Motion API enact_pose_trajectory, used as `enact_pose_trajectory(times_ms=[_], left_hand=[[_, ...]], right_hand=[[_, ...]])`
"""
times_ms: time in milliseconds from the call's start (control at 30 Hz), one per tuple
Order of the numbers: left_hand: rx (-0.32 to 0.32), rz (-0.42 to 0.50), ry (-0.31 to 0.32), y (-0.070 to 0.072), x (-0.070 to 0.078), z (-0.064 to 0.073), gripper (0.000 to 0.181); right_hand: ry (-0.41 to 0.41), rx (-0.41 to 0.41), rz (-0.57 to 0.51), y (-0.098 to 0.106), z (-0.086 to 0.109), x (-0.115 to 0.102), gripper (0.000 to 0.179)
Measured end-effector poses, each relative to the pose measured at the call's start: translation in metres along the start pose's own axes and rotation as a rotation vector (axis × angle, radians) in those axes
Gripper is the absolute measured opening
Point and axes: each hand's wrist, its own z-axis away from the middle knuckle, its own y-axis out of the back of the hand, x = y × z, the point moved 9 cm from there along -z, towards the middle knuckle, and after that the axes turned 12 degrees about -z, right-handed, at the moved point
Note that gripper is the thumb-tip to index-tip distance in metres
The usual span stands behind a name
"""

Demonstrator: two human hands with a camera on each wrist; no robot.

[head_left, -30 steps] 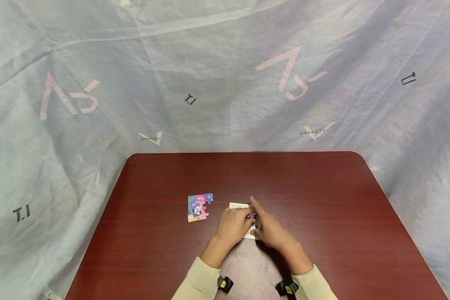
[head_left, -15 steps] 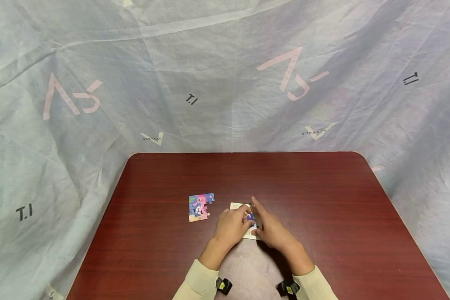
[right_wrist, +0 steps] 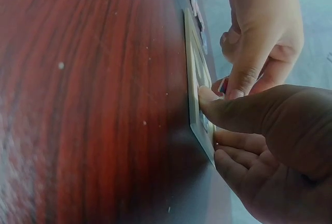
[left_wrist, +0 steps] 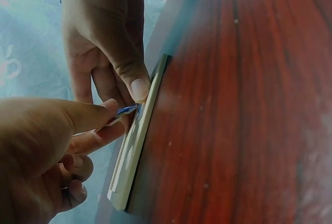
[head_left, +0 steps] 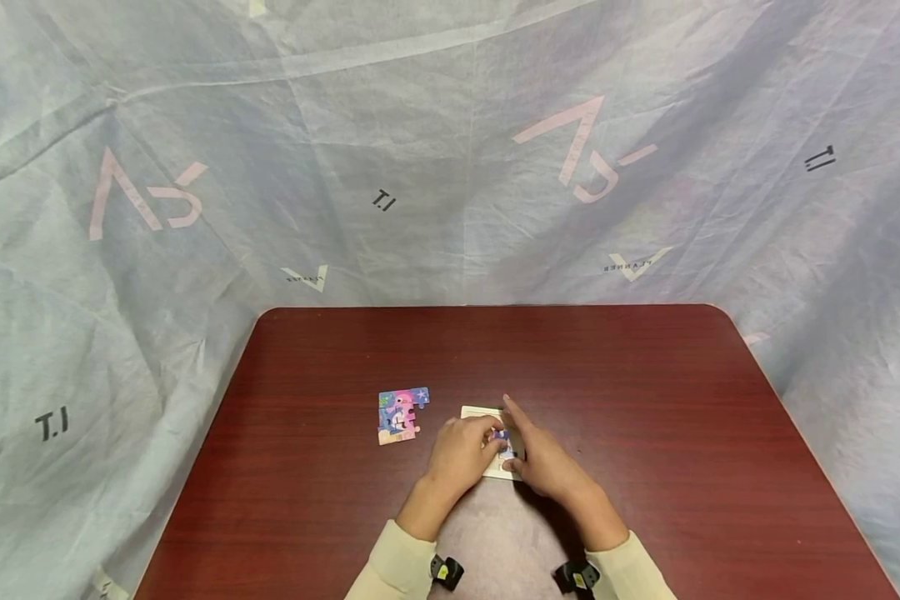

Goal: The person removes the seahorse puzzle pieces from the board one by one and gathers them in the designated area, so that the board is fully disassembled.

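A cream puzzle tray [head_left: 480, 411] lies on the table between my two hands, partly covered by them. My left hand [head_left: 456, 454] reaches over its left side and pinches a small blue jigsaw piece [left_wrist: 126, 111] between thumb and index finger. The piece is tilted, its lower edge close to the tray's inner surface. My right hand [head_left: 543, 457] holds the tray's right side, thumb on top and the other fingers along the outer edge; its index finger points away from me. Some printed picture [head_left: 507, 455] shows inside the tray near the right thumb.
Left of the tray, several joined jigsaw pieces [head_left: 397, 417] with a pink and blue sea-animal picture lie flat on the red-brown table [head_left: 607, 358]. Grey printed cloth [head_left: 450, 150] hangs behind the table and at both sides.
The left fingers shift slightly over the tray and the pinched piece changes its tilt; half a second ago more of its purple face showed. The right hand stays almost still.
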Motion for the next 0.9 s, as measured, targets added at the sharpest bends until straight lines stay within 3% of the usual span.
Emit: enact_pose_trajectory(times_ms=[467, 900], left_hand=[[-0.017, 0.008, 0.006, 0.000, -0.004, 0.001, 0.018], [0.016, 0.046, 0.042, 0.006, -0.014, 0.003, 0.014]], right_hand=[[-0.016, 0.010, 0.026, 0.001, 0.000, 0.001, 0.102], [-0.018, 0.006, 0.039, 0.000, -0.001, 0.000, 0.104]])
